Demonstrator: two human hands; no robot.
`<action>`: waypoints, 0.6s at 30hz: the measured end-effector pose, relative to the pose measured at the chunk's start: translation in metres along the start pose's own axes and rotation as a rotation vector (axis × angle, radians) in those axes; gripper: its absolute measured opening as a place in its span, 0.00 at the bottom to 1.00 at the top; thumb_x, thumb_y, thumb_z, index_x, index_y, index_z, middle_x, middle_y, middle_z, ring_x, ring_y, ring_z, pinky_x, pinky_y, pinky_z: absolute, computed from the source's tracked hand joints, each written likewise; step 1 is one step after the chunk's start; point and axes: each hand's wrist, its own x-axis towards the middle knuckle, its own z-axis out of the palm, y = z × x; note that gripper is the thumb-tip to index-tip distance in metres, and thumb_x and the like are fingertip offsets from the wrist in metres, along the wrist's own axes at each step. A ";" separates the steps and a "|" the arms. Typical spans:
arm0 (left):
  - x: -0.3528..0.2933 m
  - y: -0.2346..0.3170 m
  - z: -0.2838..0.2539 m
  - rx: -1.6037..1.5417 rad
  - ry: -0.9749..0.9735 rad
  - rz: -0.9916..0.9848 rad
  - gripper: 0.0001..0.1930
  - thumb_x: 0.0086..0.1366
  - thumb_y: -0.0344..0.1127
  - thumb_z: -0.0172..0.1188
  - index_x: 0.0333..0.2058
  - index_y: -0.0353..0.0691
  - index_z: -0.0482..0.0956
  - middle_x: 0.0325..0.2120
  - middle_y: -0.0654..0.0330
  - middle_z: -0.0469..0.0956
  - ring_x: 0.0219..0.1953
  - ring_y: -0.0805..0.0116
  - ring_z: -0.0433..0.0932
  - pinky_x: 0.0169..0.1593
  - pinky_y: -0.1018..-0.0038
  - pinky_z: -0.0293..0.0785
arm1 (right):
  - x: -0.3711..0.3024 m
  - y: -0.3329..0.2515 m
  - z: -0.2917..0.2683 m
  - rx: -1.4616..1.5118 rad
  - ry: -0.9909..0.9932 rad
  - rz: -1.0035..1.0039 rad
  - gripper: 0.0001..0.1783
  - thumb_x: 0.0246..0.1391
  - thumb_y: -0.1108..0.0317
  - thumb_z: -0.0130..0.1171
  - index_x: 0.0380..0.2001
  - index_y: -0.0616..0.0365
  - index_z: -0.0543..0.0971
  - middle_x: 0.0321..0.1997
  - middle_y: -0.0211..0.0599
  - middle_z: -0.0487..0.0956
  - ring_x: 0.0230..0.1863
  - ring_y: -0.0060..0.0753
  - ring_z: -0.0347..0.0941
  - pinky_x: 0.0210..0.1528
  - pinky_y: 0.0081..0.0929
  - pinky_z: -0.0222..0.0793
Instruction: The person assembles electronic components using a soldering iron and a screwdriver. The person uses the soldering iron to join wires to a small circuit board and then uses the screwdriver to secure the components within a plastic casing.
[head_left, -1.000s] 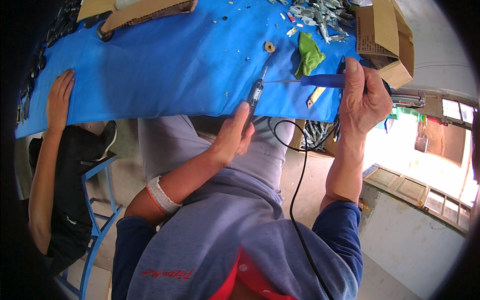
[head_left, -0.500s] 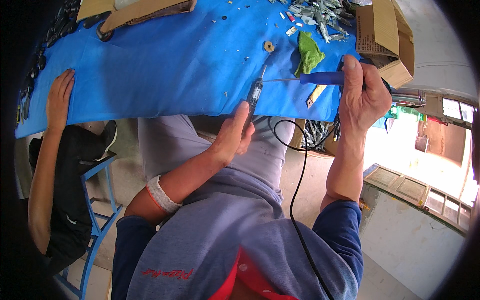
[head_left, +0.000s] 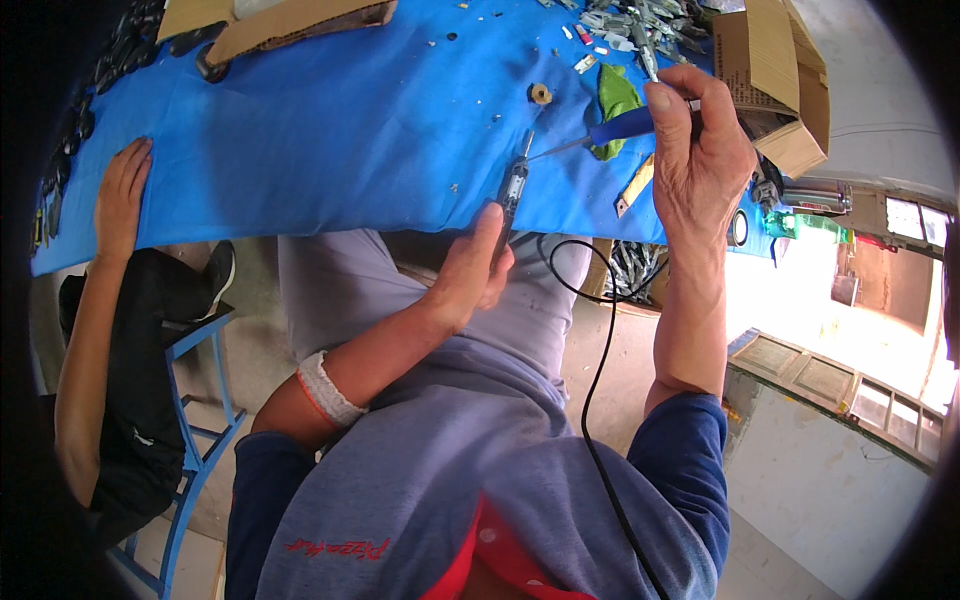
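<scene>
My left hand is closed around the lower end of a slim dark handheld device with a thin metal shaft at its top and pale parts along its open side. In my right hand is a screwdriver with a blue handle, gripped between thumb and fingers. Its thin blade slants down to the left, and the tip is at the device's upper end; whether it touches is too small to tell. Behind the screwdriver lies a green cloth. A small brass-coloured ring rests on the blue table cover.
Stripped parts are heaped at the far right beside a cardboard box. A yellowish strip lies near the table edge. A black cable loops over my lap. At left, another person's hand rests on the table.
My right hand has moved up and slightly left, tilting the screwdriver so its handle sits higher. The blade tip stays by the device. My left hand has barely moved.
</scene>
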 end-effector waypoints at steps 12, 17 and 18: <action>-0.001 0.001 0.001 0.022 0.078 0.000 0.33 0.59 0.72 0.41 0.16 0.45 0.61 0.05 0.69 0.52 0.07 0.77 0.48 0.15 0.77 0.45 | -0.003 0.009 -0.001 0.105 0.177 -0.074 0.16 0.47 0.67 0.68 0.37 0.63 0.77 0.21 0.32 0.75 0.20 0.15 0.67 0.20 0.12 0.61; -0.001 0.001 0.000 0.001 0.048 0.000 0.33 0.58 0.72 0.42 0.16 0.45 0.61 0.05 0.69 0.52 0.07 0.77 0.48 0.15 0.77 0.46 | -0.006 0.004 -0.010 0.046 0.145 -0.068 0.14 0.47 0.66 0.68 0.35 0.63 0.78 0.20 0.32 0.75 0.19 0.16 0.67 0.20 0.12 0.61; -0.002 0.000 -0.001 0.002 0.040 0.001 0.33 0.58 0.73 0.42 0.16 0.45 0.61 0.05 0.69 0.52 0.07 0.77 0.48 0.15 0.77 0.46 | -0.007 0.003 -0.011 0.043 0.124 -0.060 0.14 0.47 0.66 0.68 0.35 0.63 0.78 0.20 0.32 0.75 0.19 0.16 0.67 0.20 0.12 0.61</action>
